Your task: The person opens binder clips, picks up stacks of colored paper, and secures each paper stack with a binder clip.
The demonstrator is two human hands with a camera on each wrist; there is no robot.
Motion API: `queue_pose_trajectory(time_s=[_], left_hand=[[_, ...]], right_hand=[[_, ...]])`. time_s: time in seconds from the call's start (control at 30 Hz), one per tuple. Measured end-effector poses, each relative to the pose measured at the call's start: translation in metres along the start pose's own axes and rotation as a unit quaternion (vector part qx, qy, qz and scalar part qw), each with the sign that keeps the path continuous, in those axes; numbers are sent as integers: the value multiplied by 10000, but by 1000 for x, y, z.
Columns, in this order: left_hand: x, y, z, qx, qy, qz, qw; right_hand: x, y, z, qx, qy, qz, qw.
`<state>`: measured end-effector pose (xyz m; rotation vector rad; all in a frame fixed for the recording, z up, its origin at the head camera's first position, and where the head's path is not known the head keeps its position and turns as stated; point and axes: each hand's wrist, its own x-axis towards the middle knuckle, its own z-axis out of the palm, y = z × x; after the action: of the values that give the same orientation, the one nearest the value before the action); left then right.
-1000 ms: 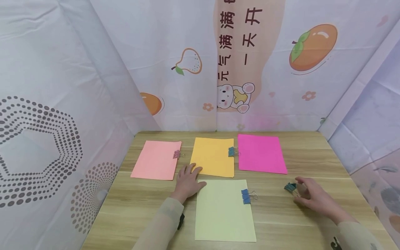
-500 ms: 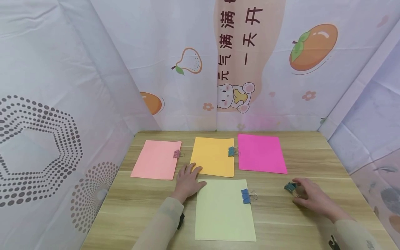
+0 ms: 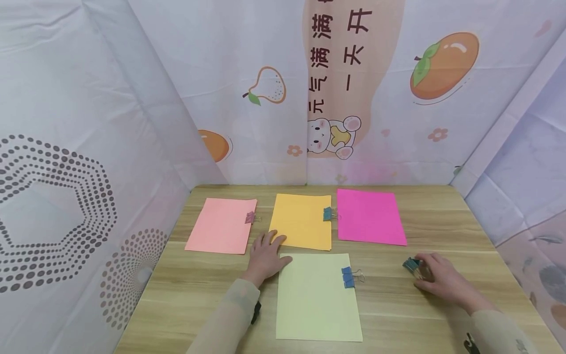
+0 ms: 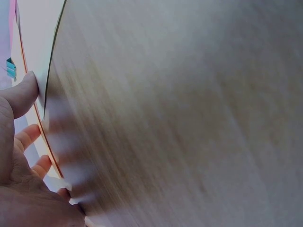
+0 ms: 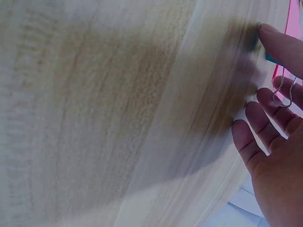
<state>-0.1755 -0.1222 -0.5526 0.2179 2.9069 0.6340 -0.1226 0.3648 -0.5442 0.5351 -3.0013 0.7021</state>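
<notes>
My left hand (image 3: 264,258) lies with spread fingers at the near-left corner of the orange-yellow paper (image 3: 302,223). Its thumb reaches the top-left corner of the pale yellow-green paper (image 3: 318,305). At the right of the table, my right hand (image 3: 446,280) pinches a teal binder clip (image 3: 411,266) between thumb and forefinger. The right wrist view shows the clip's wire handles (image 5: 287,105) between those fingers, the other fingers being loosely bent; most of the clip's body is hidden by the thumb. A blue binder clip (image 3: 348,278) grips the yellow-green paper's right edge.
A light pink paper (image 3: 218,226) with a pink binder clip (image 3: 250,217) lies at the back left. Another teal clip (image 3: 327,214) sits on the orange-yellow paper's right edge. A magenta paper (image 3: 370,216) lies back right. Printed curtains (image 3: 265,44) border the wooden table (image 3: 177,300).
My right hand has shifted slightly leftward, its thumb and forefinger closing in around the teal clip. The left hand and the papers have stayed in place.
</notes>
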Motion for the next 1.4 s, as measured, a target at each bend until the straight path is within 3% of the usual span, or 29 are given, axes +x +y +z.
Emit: queue_pose_trajectory(time_s=[0.57, 0.93, 1.4], left_hand=[[-1, 0, 0, -17, -24, -43, 10000], [-3, 2, -3, -25, -40, -52, 10000], [-1, 0, -1, -46, -23, -14, 10000]], right_hand=[[-3, -1, 2, -98, -397, 518, 9978], [-1, -3, 5, -217, -475, 643, 9966], [-2, -6, 9, 24, -489, 653, 9967]])
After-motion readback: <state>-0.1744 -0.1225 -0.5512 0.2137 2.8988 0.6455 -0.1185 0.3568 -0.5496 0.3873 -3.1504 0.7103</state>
